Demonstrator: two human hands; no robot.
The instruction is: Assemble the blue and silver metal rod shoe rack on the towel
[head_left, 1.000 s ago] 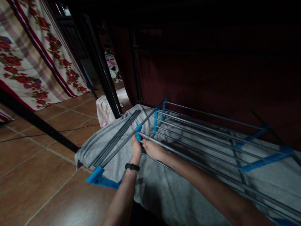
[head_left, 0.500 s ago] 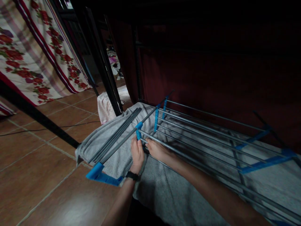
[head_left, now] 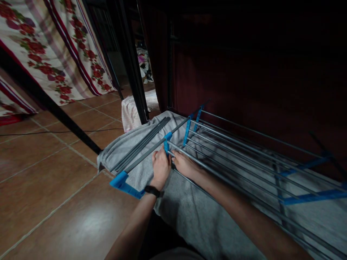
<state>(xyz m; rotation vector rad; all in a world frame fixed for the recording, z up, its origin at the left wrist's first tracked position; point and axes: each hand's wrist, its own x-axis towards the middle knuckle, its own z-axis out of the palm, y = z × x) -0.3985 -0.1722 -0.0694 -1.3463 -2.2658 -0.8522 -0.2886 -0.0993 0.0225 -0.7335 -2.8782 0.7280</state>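
A drying rack with grey metal rods [head_left: 211,164] and blue plastic brackets lies across a grey blanket. My left hand [head_left: 162,164], with a black band at its wrist, is closed around the lower part of the nearest upright blue bracket [head_left: 167,143]. Just right of it, my right hand [head_left: 184,164] grips a thin rod close to where it meets that bracket. A long grey tube [head_left: 146,155] runs through the brackets and ends in a blue corner piece [head_left: 126,185] at the near left. Some fingertips are hidden behind the bracket and rod.
Several loose grey tubes [head_left: 141,144] lie side by side on the grey blanket [head_left: 184,224], left of the rack. A dark metal post [head_left: 67,122] slants down at the left. Brown floor tiles [head_left: 54,202], a floral curtain [head_left: 62,65] and a dark red panel [head_left: 230,79] surround the area.
The view has shifted, so the rack appears farther right and slightly higher. My left hand has turned so more of its back shows; my right hand stays at the rod by the bracket.
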